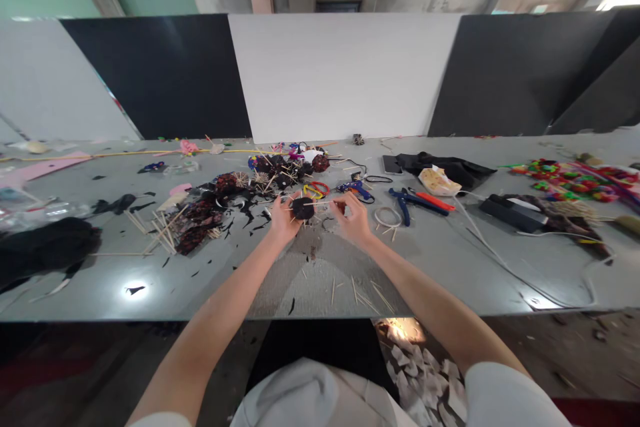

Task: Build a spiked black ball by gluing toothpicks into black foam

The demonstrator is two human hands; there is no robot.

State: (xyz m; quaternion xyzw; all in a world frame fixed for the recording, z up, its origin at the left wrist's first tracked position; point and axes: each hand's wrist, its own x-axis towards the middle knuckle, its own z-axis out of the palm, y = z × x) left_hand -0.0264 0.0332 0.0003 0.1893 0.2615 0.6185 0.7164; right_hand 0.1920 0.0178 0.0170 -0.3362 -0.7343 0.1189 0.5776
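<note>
My left hand [284,219] is closed round a black ball [303,208] that has thin wooden sticks poking out of it. From the right, my right hand [351,215] pinches a pale wooden stick [323,204], whose other end reaches the ball. Whether that end is inside the ball or only against it, I cannot tell. Just beyond my hands lie yellow-handled scissors [311,192] and a blue glue gun [356,188]. A heap of dark balls with sticks [280,170] lies behind my left hand.
Left are dark reddish clumps [200,220], loose sticks [159,232] and black cloth [47,247]. Right are blue pliers [403,203], a red-handled tool [434,201], a white cable [495,257] and colourful fuzzy pieces [565,180]. White and black panels [345,73] stand along the back edge.
</note>
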